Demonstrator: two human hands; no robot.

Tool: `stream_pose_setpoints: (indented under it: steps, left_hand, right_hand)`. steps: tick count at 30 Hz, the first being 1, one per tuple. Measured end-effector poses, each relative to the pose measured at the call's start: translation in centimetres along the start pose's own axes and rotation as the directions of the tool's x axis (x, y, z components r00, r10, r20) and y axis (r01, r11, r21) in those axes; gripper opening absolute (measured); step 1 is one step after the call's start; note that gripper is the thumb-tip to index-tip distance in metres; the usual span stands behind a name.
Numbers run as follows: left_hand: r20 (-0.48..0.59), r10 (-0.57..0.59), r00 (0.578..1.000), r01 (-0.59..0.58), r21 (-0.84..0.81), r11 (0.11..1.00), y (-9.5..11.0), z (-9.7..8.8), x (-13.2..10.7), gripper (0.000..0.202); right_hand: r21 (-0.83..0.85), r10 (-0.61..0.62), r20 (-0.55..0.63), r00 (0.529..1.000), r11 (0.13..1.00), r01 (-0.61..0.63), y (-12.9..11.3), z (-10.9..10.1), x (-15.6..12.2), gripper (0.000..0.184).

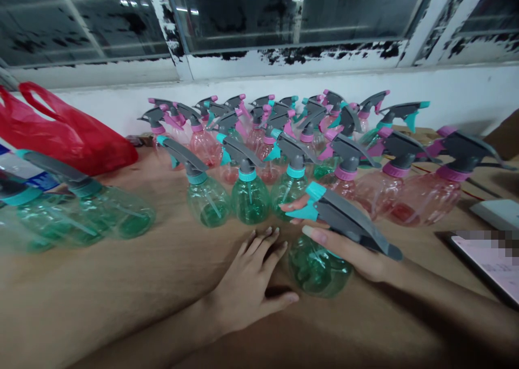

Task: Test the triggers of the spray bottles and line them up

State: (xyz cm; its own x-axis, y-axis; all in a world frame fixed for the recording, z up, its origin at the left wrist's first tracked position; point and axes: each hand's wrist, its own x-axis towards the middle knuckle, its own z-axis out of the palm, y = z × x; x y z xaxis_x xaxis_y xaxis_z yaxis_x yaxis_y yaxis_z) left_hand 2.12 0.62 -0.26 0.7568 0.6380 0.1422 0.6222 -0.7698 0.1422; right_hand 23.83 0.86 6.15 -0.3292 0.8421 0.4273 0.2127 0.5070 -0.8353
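My right hand [352,250] is wrapped round the neck of a green spray bottle [320,269] with a grey and teal trigger head. The bottle tilts a little, its nozzle pointing left. Just to its left, my left hand [251,282] rests palm down on the table [174,298], fingers stretched out and holding nothing. Beyond my hands stands a front row of spray bottles, among them a green one [250,198] with a teal collar and a pink one [425,196] with a pink collar.
Several more pink and green spray bottles [205,144] crowd behind, towards the wall. Others, green [133,212], stand at the left. A red plastic bag [81,136] lies at the back left. A phone-like screen [490,266] lies at the right, near a white object [498,215].
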Motion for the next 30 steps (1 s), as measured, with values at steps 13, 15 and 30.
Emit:
stream_pose_setpoints:
  steps: [13, 15, 30]
  left_hand:
    - [0.018, 0.010, 1.000, -0.010, 0.017, 1.000, 0.00, -0.01, 0.03, 0.075]
    - [0.022, 0.008, 1.000, -0.008, 0.020, 1.000, -0.02, -0.02, 0.07, 0.075]
    - [0.022, -0.001, 1.000, 0.000, 0.016, 1.000, -0.04, -0.15, 0.14, 0.074]
  right_hand:
    - [0.027, -0.002, 0.015, 1.000, 1.000, 0.002, 0.06, -0.05, 0.09, 0.031]
    - [0.034, -0.007, 0.014, 1.000, 0.999, 0.007, 0.05, -0.03, 0.12, 0.030]
    - [-0.117, 0.001, -0.022, 1.000, 0.993, -0.003, -0.32, -0.06, 0.31, 0.011]
